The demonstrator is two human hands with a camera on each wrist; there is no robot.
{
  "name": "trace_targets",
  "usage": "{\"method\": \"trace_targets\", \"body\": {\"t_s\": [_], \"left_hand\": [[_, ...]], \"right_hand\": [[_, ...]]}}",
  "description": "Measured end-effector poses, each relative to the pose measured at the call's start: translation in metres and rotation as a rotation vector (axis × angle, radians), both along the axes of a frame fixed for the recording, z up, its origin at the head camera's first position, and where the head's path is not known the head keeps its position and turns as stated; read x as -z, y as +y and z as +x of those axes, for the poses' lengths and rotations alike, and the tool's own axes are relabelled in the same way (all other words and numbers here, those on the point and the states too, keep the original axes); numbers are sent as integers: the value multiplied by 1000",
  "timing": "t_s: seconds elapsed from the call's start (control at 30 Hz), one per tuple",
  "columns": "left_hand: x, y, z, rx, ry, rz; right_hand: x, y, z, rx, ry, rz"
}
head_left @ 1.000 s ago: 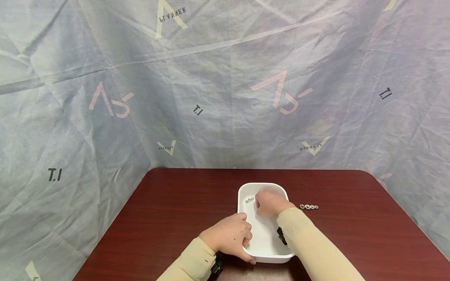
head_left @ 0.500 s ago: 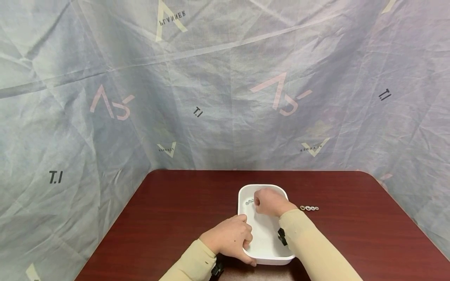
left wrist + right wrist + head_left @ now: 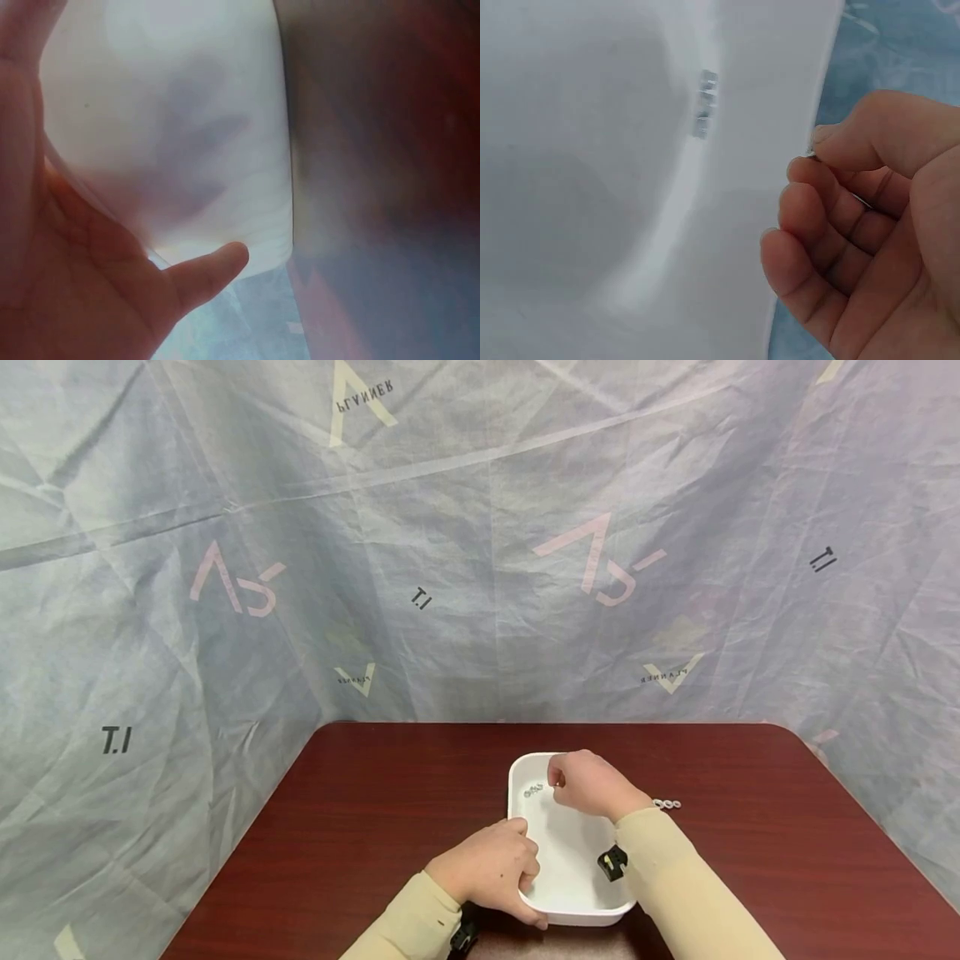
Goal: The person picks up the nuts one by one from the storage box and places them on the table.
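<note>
My left hand [image 3: 491, 867] grips the near left side of a white rectangular tray [image 3: 566, 912], fingers curled over the rim and thumb at the near corner. In the left wrist view the thumb [image 3: 206, 277] lies against the tray's outer wall. Over the tray's far right part, my right hand [image 3: 592, 783] is raised, thumb and forefinger pinched together. In the right wrist view this hand [image 3: 870, 217] shows a tiny shiny metal piece [image 3: 811, 154] at the fingertips, mostly hidden. Several small metal nuts [image 3: 705, 105] stand in a short row inside the tray.
Small metal rings [image 3: 667, 804] lie in a row on the dark red table [image 3: 375, 827], right of the tray and partly behind the right wrist. A grey printed cloth [image 3: 480, 568] hangs behind and at both sides.
My right hand has risen from the tray floor and shifted right, its sleeve now covering part of the ring row. The left hand and tray have stayed put.
</note>
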State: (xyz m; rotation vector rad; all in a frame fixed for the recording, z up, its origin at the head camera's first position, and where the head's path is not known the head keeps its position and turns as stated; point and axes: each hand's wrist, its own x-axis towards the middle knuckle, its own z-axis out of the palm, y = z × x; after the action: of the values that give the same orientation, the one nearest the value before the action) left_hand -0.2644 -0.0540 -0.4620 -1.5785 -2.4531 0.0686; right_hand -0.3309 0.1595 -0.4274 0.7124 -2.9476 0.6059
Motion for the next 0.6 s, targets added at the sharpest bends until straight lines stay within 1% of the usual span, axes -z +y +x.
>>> {"method": "trace_targets", "body": {"t_s": [0.1, 0.37, 0.6], "left_hand": [[0, 0, 0, 3, 0, -2], [0, 0, 1, -5, -4, 13], [-1, 0, 1, -2, 0, 2]], "right_hand": [[-7, 4, 3, 6, -12, -23], [-26, 17, 13, 24, 5, -51], [-34, 38, 19, 71, 6, -81]]}}
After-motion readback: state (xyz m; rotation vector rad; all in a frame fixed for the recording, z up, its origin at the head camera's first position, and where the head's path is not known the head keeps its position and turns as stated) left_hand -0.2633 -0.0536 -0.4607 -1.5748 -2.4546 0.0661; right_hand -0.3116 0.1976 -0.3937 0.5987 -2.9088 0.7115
